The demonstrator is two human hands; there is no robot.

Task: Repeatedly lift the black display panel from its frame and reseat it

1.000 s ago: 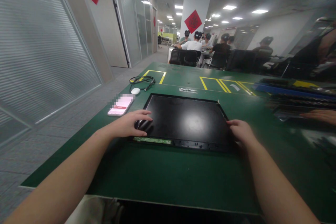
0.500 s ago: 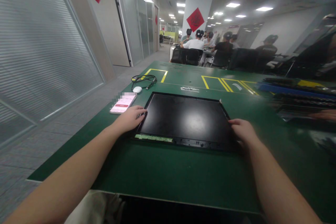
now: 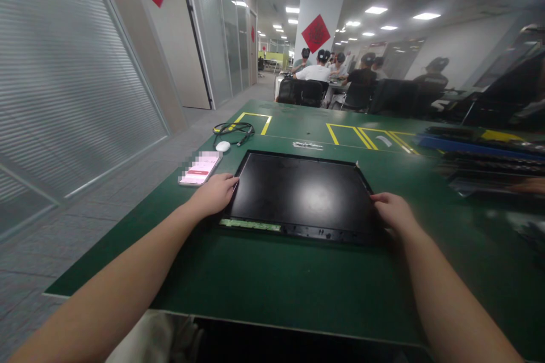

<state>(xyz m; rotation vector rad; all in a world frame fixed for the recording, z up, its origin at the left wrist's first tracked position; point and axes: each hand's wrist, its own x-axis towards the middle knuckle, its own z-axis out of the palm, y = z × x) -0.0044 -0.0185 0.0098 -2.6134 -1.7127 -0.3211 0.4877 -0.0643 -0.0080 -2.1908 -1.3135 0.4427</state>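
Observation:
A black LCD screen panel lies face up on the green table, with a thin dark frame around it. A green circuit strip runs along the left part of its near edge. At the panel's left edge, my left hand grips the frame, thumb on top and fingers closed. My right hand holds the opposite edge, its thumb on the rim and the other fingers mostly hidden below. Light reflects off the middle of the screen.
Left of the panel are a phone, a white mouse and a coiled black cable. Dark panels on a blue tray stand at right, near another person's hand. Yellow tape marks the far side; several people sit beyond.
The fingers of my left hand have shifted slightly on the panel's left edge. My right hand and the panel stay nearly where they were.

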